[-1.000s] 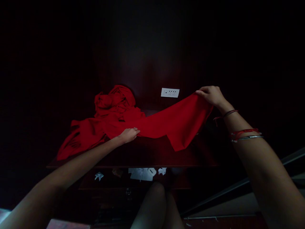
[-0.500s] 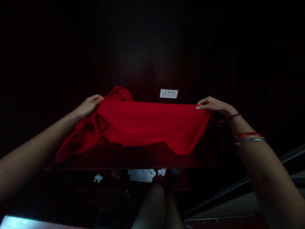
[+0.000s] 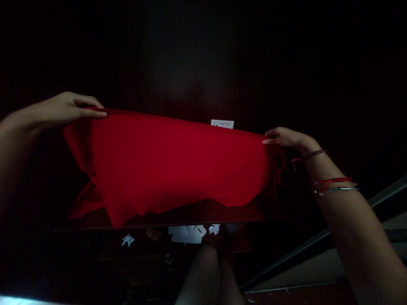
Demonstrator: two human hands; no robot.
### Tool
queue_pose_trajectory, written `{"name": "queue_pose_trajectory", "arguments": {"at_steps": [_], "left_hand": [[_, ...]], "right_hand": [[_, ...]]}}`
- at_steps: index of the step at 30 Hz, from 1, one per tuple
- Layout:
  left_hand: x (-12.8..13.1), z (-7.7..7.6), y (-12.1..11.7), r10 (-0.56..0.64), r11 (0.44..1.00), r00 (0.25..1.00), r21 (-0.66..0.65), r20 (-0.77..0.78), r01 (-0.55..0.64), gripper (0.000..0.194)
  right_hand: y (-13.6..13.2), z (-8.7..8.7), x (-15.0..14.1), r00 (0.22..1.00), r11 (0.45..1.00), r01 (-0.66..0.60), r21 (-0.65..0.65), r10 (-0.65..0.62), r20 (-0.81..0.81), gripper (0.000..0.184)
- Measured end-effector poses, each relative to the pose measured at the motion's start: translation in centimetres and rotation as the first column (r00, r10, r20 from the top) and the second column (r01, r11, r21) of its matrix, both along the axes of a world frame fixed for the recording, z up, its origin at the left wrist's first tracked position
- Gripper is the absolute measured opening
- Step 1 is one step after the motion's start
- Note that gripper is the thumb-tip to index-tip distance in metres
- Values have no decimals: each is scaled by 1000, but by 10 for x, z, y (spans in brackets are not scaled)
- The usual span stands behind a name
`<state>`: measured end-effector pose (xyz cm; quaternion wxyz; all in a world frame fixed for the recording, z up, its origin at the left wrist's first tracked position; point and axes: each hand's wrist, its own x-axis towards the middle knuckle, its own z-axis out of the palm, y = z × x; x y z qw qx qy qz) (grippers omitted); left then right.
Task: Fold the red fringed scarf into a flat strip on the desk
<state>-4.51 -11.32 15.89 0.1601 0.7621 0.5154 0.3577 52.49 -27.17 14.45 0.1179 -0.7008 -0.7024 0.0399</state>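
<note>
A red cloth [image 3: 171, 163] hangs stretched between my hands above a dark wooden table [image 3: 203, 216]. My left hand [image 3: 68, 108] pinches its upper left corner, raised high at the left. My right hand [image 3: 284, 137] pinches the upper right corner, lower and further right. The cloth's top edge runs taut and slopes down to the right. Its lower edge drapes onto the table, bunched at the left. Bangles and a red thread circle my right wrist.
A white socket plate [image 3: 222, 123] shows on the dark wall just above the cloth's edge. White paper scraps [image 3: 187, 234] lie on a lower shelf under the table. My knee [image 3: 206, 275] is at the bottom centre. A pale rail [image 3: 318, 250] slants at right.
My left hand left the table, took the cloth's left corner and rose up and to the left. The cloth went from a crumpled heap to a spread, taut sheet. My right hand hardly moved.
</note>
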Motion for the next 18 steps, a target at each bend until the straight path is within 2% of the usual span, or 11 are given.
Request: {"name": "queue_pose_trajectory", "arguments": {"at_steps": [2, 3, 5, 7, 9, 11, 13, 16, 18], "left_hand": [[1, -11, 18, 111, 990, 981, 109, -157, -94, 38], [2, -18, 27, 152, 982, 972, 139, -182, -127, 39], [4, -32, 45, 201, 975, 948, 143, -247, -169, 43], [6, -48, 60, 182, 982, 927, 101, -328, -157, 48], [8, -62, 69, 156, 987, 918, 85, -364, -134, 59], [9, -72, 73, 165, 985, 914, 111, -371, -133, 70], [10, -77, 73, 208, 975, 897, 154, -391, -159, 79], [6, -75, 68, 255, 962, 862, 206, -438, -179, 81], [0, -71, 62, 245, 962, 876, 215, -416, -167, 76]], "right_hand": [[7, -25, -1, 998, 999, -44, 18, 44, -43, 26], [11, -37, -2, 995, 997, -71, 33, 73, -65, 26], [18, -59, -3, 990, 992, -102, 69, 108, -93, 24], [23, -75, -2, 991, 992, -94, 79, 101, -83, 22], [27, -83, 0, 997, 995, -50, 85, 55, -53, 22], [28, -82, 5, 999, 993, 8, 119, -2, -50, 25], [24, -72, 8, 994, 986, 46, 160, -29, -104, 30], [6, -45, 9, 969, 985, 41, 168, 2, -247, 37], [-12, -24, 6, 931, 991, 14, 136, 37, -363, 35]]}}
